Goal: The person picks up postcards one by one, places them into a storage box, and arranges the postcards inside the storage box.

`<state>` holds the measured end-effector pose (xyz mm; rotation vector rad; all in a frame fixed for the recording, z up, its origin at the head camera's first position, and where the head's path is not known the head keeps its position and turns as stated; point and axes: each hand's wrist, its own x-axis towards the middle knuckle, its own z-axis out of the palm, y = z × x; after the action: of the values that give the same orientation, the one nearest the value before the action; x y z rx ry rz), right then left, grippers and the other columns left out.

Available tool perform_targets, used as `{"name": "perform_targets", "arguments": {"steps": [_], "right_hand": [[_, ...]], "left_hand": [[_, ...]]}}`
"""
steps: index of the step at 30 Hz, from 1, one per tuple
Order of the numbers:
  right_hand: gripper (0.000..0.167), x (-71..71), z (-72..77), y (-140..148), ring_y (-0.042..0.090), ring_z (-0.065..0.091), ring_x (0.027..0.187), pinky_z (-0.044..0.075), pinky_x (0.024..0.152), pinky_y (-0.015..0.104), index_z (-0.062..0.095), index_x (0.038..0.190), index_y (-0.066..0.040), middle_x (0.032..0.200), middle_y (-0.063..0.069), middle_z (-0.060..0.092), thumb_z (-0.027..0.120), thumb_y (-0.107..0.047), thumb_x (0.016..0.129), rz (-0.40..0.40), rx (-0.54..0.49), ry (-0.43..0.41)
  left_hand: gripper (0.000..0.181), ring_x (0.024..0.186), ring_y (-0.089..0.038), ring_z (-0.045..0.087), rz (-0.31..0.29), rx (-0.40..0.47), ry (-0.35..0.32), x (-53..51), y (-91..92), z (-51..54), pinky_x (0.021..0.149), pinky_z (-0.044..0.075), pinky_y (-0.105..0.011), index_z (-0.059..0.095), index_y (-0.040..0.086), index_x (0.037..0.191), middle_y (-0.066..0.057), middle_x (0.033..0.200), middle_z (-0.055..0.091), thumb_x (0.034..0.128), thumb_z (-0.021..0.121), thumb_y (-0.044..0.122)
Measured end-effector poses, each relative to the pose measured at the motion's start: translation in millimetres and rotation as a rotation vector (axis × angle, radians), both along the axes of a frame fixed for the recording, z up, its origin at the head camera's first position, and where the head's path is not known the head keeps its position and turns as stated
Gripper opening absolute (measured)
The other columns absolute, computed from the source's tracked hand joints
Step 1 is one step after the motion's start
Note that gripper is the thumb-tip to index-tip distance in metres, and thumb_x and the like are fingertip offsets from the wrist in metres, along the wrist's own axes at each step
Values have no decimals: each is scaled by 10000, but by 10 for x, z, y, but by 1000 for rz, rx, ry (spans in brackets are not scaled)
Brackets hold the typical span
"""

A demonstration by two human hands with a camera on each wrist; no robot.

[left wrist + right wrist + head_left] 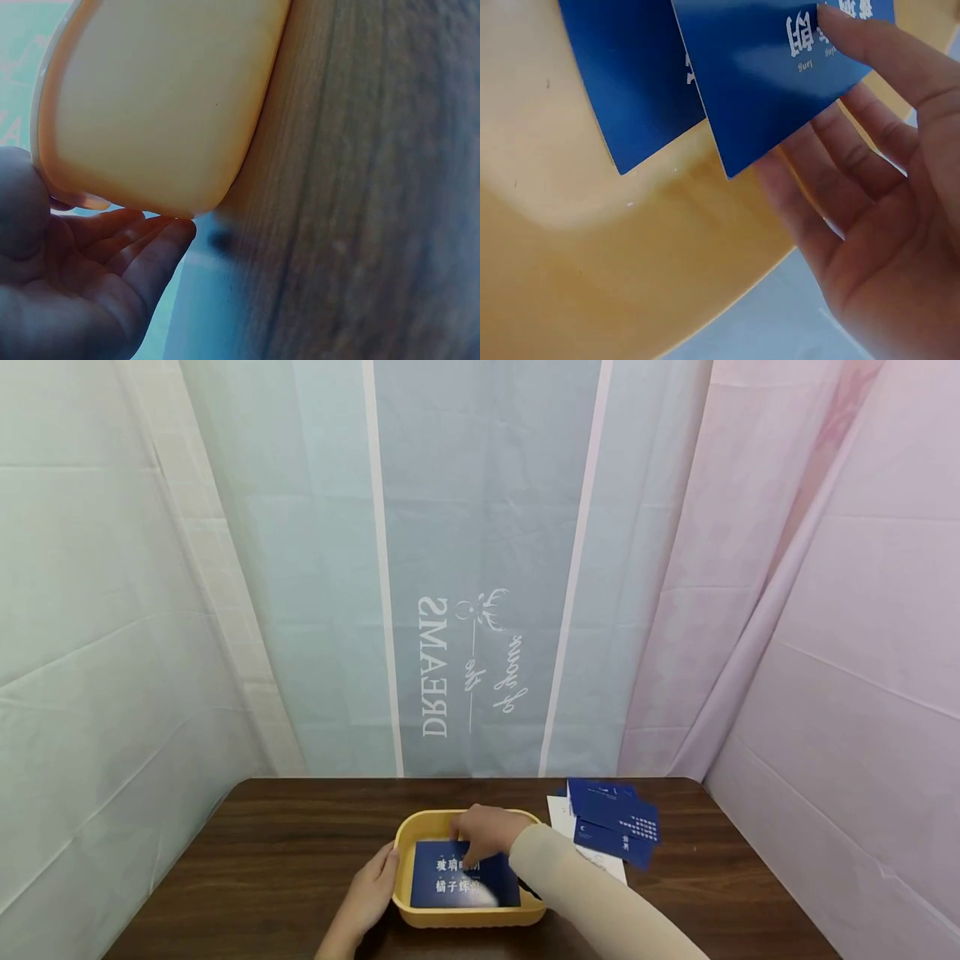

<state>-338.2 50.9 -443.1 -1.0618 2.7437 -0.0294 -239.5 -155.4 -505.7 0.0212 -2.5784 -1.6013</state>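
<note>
A yellow plastic basin (472,918) sits on the table with blue cards inside. My left hand (372,887) grips its left end, thumb at the rim and fingers against the outer wall (165,112). Reaching over the far side, my right hand (487,831) pinches a blue card (435,872) with white Chinese characters. In the right wrist view the thumb lies on the card's printed face and the fingers are behind it. Another blue card (630,97) shows beneath the held one, low in the basin; how many lie there I cannot tell.
On the dark wooden table (285,860), right of the basin, lies a loose, overlapping pile of blue cards (615,814) with white cards (558,814) under them. Printed cloth curtains (480,527) hang behind the table and along both sides.
</note>
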Motion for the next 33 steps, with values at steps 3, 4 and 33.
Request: {"name": "perform_targets", "arguments": {"steps": [3,4,33], "right_hand": [[375,21,-19,-31,29,541,743,517,696,246,748,1085,-236,893,-138,643,895,-354,761,13,43,76],[375,25,-27,-42,32,542,745,519,696,253,751,1078,-241,887,-141,642,896,-369,756,11,54,91],[305,50,-125,-133,25,618,851,553,769,254,756,1051,-283,948,-168,671,869,-391,788,-18,176,124]], "left_hand": [[530,1283,-448,502,5,3,-6,0,1,3,1042,395,-624,500,-48,1427,-275,1381,546,1105,372,353],[528,1284,-449,501,5,5,-7,2,1,6,1044,395,-622,498,-49,1427,-277,1383,544,1105,373,350],[530,1290,-451,493,-14,9,-14,-16,2,9,1038,404,-618,476,-65,1438,-281,1391,534,1109,362,335]]}}
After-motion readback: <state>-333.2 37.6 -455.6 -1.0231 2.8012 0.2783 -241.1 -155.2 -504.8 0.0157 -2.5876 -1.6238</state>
